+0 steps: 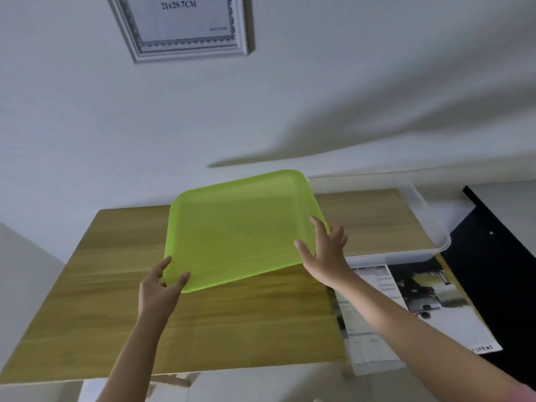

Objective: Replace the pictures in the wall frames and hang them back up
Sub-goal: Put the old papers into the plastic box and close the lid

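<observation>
Both hands, left [158,288] and right [326,252], grip green tray [240,227] (frame [185,24] hangs above).

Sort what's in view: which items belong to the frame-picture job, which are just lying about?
Job:
- white wall frame, hanging
- printed pictures on the table's right side

Lying about:
- green tray, held by both hands (left, right)
- clear plastic bin
- wooden table
</observation>
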The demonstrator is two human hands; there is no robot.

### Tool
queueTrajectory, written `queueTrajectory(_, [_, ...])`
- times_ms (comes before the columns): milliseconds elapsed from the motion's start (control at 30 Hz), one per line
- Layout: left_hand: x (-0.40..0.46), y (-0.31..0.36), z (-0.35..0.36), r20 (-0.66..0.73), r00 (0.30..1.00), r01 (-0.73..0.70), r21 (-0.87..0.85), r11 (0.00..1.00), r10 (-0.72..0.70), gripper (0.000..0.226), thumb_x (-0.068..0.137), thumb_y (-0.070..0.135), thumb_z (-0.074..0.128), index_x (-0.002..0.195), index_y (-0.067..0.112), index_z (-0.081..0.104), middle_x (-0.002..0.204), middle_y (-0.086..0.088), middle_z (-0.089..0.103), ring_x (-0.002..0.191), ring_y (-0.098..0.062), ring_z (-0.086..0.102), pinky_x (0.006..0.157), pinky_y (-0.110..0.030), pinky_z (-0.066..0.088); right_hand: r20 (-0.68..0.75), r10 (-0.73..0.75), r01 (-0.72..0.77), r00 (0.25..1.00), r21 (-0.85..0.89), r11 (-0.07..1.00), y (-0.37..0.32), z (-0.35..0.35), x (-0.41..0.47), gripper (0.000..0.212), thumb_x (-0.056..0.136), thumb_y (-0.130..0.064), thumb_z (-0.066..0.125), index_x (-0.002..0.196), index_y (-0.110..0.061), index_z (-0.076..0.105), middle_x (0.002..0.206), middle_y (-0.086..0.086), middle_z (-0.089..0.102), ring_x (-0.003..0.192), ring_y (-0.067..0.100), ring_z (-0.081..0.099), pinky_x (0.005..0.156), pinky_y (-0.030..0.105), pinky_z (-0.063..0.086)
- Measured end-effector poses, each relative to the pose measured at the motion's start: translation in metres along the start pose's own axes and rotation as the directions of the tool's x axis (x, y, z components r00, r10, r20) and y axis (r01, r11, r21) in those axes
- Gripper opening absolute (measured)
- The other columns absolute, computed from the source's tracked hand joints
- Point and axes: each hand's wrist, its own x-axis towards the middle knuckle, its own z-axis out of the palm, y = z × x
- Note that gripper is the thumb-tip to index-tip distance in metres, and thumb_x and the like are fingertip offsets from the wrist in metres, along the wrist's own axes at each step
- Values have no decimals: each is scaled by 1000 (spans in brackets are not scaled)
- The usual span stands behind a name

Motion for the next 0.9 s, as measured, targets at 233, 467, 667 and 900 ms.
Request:
queueTrajectory(233, [53, -54, -65, -17, 996, 94, 114, 989, -92, 54, 79, 8, 71, 130, 14, 53, 133, -17, 53, 118, -32, 52, 91, -37, 43, 197, 144, -125, 970, -106, 987, -46, 99, -14, 67, 92, -45, 46, 146, -21, 15, 135, 20, 21, 129, 37, 18, 104, 46, 29])
queueTrajectory(467, [75, -91, -67, 80, 983, 123, 379, 917, -165, 60, 79, 21, 71, 134, 20, 48, 134, -18, 51, 121, -37, 47, 104, -46, 36, 317, 247, -183, 916, -220, 958, -34, 137, -28, 70, 93, -44, 47, 148, -23, 10, 142, 19, 20, 133, 36, 19, 105, 43, 32])
queueTrajectory(667, [47, -70, -34, -126, 971, 232, 319, 919, -201, 55, 81, 9, 56, 135, 12, 45, 147, -15, 26, 129, -43, 24, 102, -53, 32, 296, 216, -186, 930, -128, 974, -25, 120, -48, 57, 93, -39, 48, 144, -20, 30, 151, 12, 18, 140, 31, 13, 110, 42, 24])
queueTrajectory(900, [-52, -16, 79, 67, 996, -81, 223, 972, 67, 41, 80, 3, 57, 122, 7, 56, 134, -20, 38, 122, -39, 32, 96, -46, 33, -188, 259, -218, 948, 211, 953, 33, 60, -125, 25, 87, -13, 59, 112, -17, 60, 111, 1, 52, 108, 14, 49, 96, 30, 42])
